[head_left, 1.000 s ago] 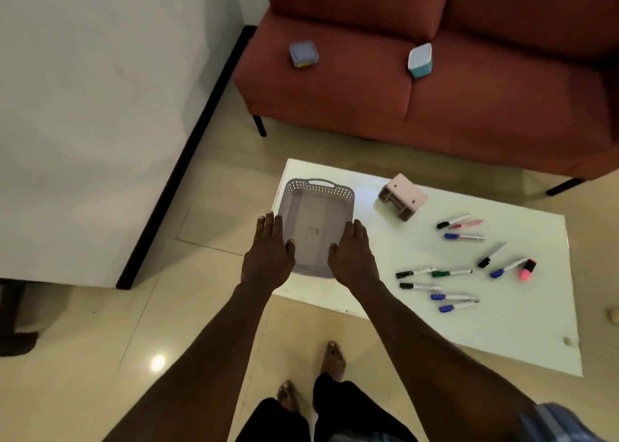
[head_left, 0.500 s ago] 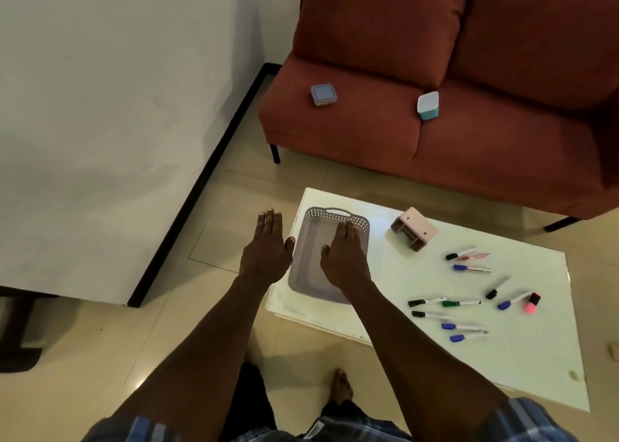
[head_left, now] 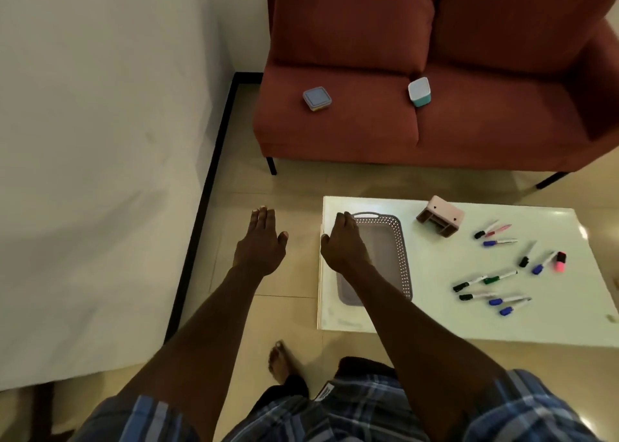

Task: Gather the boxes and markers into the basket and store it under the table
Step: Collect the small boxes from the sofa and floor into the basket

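beige floor tiles (head_left: 284,187) fill the gap between a white wall (head_left: 100,140) with a black skirting on the left, a red sofa (head_left: 435,123) at the back and a low white bench (head_left: 469,307) on the right. the grey basket (head_left: 388,250) sits at the bench's left end, its long side running close along the left edge and its handle pointing toward the sofa. the right hand (head_left: 343,244) hovers above the basket's left rim with fingers straight and relaxed, holding nothing; whether it touches the rim cannot be told. the left hand (head_left: 261,240) floats over bare floor left of the bench, fingers extended, also released. a pink box (head_left: 440,215) lies tipped near the bench's far edge, just right of the basket. loose markers (head_left: 495,274) are scattered over the right half of the bench, apart from the basket, with a pink highlighter (head_left: 560,261) near the right edge. on the sofa seat, well away from the bench, rest a blue-lidded box (head_left: 317,98) and a white and teal box (head_left: 419,91). open floor runs between sofa front and bench.
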